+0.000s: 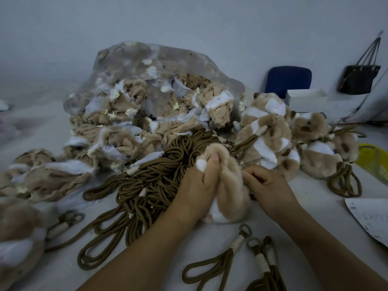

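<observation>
A tan and white plush toy (228,185) stands on end on the white table (315,211), held between both hands. My left hand (199,183) grips its left side, thumb up near the top and a white tuft under the fingers. My right hand (266,183) pinches the fur on its right side with curled fingers. Just behind and left of the toy lies a heap of brown cord loops (151,181) with cream bindings.
A clear plastic bag (159,89) of unstuffed plush skins spills out at the back. Finished plush toys (279,139) with cords pile up at the right. Loose cord loops (222,259) lie near the front edge. Paper sheet (371,217), yellow object (375,160), blue chair (287,78), black bag (361,78) at right.
</observation>
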`<state>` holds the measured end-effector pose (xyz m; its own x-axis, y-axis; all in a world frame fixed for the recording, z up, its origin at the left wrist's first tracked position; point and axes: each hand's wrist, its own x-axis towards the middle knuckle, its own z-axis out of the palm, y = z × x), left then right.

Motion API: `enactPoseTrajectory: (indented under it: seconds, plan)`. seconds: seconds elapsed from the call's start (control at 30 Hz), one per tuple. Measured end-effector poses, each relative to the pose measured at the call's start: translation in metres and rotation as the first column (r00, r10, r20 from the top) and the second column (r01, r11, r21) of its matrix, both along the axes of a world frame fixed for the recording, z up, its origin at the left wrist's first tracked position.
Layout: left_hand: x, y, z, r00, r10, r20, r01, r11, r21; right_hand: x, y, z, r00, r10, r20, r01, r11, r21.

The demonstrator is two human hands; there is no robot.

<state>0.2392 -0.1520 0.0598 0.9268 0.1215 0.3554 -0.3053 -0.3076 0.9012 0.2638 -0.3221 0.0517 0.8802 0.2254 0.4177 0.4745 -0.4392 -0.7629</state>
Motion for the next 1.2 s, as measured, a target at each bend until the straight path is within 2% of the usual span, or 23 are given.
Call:
enactPoseTrajectory:
  seconds: [0.13,0.23,0.37,0.47,0.63,0.83,1.0,1.2]
  plan:
    - [0.002,0.001,-0.002,1.000,0.021,-0.005,-0.021,1.000,-0.007,0.002,0.004,-0.002,0.998,-0.059,-0.025,0.059,0.998,-0.007]
    - [0.004,0.003,-0.001,0.996,0.073,0.042,-0.073,0.997,0.006,0.004,0.002,0.002,0.992,-0.123,-0.041,0.125,0.990,0.068]
    - [0.006,0.009,0.001,0.952,0.233,0.199,-0.276,0.933,0.231,0.002,0.002,0.008,0.980,-0.195,-0.034,0.198,0.964,0.177]
    - [0.007,0.016,0.008,0.929,0.276,0.246,-0.343,0.892,0.296,0.001,0.004,0.008,0.982,-0.178,0.054,0.167,0.971,0.174]
    - [0.011,0.025,0.020,0.967,0.144,0.212,-0.202,0.937,0.284,0.007,0.002,0.004,0.988,-0.127,0.092,0.117,0.987,0.111]
    - [0.008,0.029,0.028,0.952,0.111,0.286,-0.177,0.960,0.217,0.009,0.002,-0.002,0.989,-0.108,0.099,0.105,0.994,0.043]
    - [0.009,0.033,0.028,0.954,0.064,0.291,-0.131,0.968,0.214,0.004,0.001,-0.004,0.989,-0.141,0.044,0.140,0.990,0.037]
    - [0.006,0.032,0.023,0.966,-0.084,0.245,0.040,0.983,0.181,0.009,-0.001,-0.009,0.987,-0.159,0.031,0.160,0.987,-0.028]
